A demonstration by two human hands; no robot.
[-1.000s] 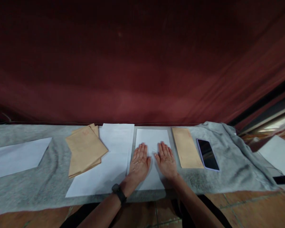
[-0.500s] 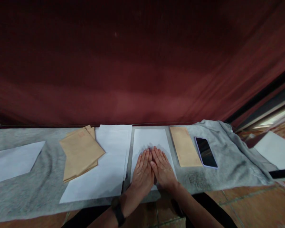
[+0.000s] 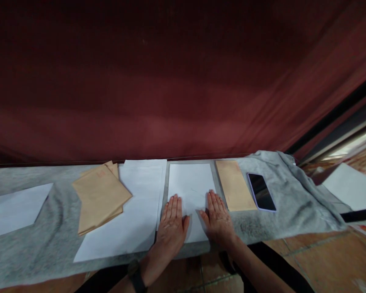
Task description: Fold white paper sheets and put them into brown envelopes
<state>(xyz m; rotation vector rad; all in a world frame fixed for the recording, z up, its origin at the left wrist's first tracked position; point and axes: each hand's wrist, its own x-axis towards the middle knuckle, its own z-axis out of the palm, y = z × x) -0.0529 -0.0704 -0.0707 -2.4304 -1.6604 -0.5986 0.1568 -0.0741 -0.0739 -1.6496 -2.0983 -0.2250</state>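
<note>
A single white sheet of paper (image 3: 190, 179) lies in front of me on the grey cloth. My left hand (image 3: 172, 223) rests flat along its left edge, fingers pointing away from me and thumb out to the side. At the sheet's right edge my right hand (image 3: 217, 217) lies flat too, its thumb turned inward. Between the hands the paper is bare, with a faint short mark near its middle. Just to the right is a brown envelope (image 3: 235, 186), close to my right fingertips but apart from them.
Left of the sheet are several white papers (image 3: 137, 228), with a pile of brown envelopes (image 3: 102, 195) overlapping them. Another white paper (image 3: 16, 209) lies at the far left. A phone (image 3: 261, 192) in a purple case is on the right. Behind the grey cloth (image 3: 295, 199) hangs a dark red curtain (image 3: 158, 134).
My hands lay side by side, touching, at the middle of the sheet. They have spread apart, left hand to the left edge and right hand to the right edge.
</note>
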